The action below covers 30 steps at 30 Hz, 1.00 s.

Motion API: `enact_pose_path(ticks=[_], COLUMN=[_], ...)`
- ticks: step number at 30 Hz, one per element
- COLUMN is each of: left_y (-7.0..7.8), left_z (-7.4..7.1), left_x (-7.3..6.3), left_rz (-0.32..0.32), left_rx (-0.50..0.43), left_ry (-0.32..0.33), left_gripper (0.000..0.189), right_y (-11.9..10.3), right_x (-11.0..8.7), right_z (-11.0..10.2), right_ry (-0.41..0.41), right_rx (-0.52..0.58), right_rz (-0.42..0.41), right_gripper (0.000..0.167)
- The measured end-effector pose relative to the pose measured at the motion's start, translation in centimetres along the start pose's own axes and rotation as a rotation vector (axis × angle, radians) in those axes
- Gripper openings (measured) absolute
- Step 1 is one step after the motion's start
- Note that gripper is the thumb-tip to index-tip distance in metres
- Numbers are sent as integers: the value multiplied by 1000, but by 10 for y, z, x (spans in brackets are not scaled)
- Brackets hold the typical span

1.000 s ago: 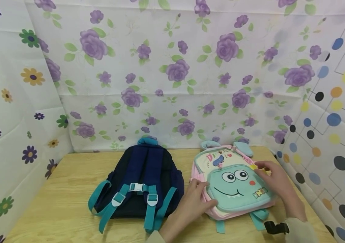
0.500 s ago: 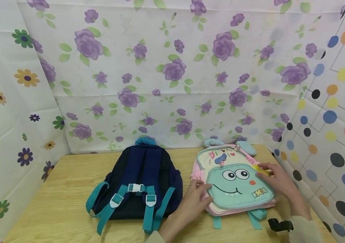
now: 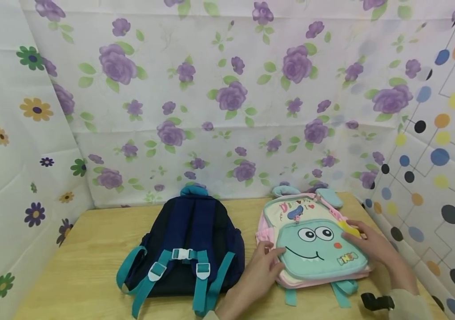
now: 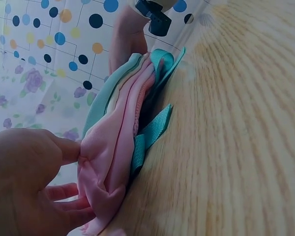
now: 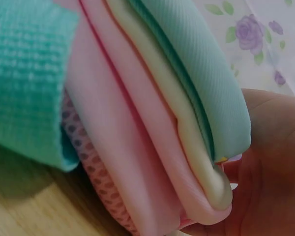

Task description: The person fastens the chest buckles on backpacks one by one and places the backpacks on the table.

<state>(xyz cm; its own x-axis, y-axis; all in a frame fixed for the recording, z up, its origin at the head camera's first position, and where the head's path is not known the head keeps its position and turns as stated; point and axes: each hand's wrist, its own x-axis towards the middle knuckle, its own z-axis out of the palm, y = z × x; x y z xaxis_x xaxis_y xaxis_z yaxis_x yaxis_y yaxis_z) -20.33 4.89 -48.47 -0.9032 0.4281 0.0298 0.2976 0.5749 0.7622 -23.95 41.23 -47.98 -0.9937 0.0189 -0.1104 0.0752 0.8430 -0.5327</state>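
Note:
A child's backpack (image 3: 319, 253) with a teal dinosaur-face pocket and pink sides lies front up on the table, right of centre. At its left side, my left hand (image 3: 261, 269) holds the edge, with the thumb near the front pocket. In the left wrist view, the left hand's fingers (image 4: 69, 209) curl against the pink side fabric. My right hand (image 3: 371, 242) grips the opposite side, beside a yellow piece (image 3: 349, 228) that is partly covered. The right wrist view shows that hand (image 5: 270, 162) against the layered side; most of its fingers are hidden.
A navy backpack (image 3: 191, 226) with teal straps lies straps up to the left, close to my left forearm. Patterned cloth walls (image 3: 211, 106) enclose the wooden table (image 3: 79, 266) at the back and both sides. Teal straps (image 3: 341, 293) stick out beneath the dinosaur backpack.
The dinosaur backpack has shifted slightly right, away from the navy one, with both hands staying on its sides. More of the yellow piece shows by my right hand.

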Motion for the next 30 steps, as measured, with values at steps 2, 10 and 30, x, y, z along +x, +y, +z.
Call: enact_pose_path(ticks=[2, 10, 30], left_y=[-1, -4, -5], left_z=[-1, 3, 9], left_x=[-1, 2, 2], left_rz=[-4, -27, -39], left_rx=[13, 2, -39], left_ry=[-2, -6, 22], left_gripper=[35, 32, 41], right_y=[1, 9, 15], right_x=[2, 6, 4], right_z=[2, 2, 0], right_ry=[-3, -17, -97], right_rx=[-1, 4, 82], right_rz=[-2, 2, 16], right_gripper=[84, 84, 84])
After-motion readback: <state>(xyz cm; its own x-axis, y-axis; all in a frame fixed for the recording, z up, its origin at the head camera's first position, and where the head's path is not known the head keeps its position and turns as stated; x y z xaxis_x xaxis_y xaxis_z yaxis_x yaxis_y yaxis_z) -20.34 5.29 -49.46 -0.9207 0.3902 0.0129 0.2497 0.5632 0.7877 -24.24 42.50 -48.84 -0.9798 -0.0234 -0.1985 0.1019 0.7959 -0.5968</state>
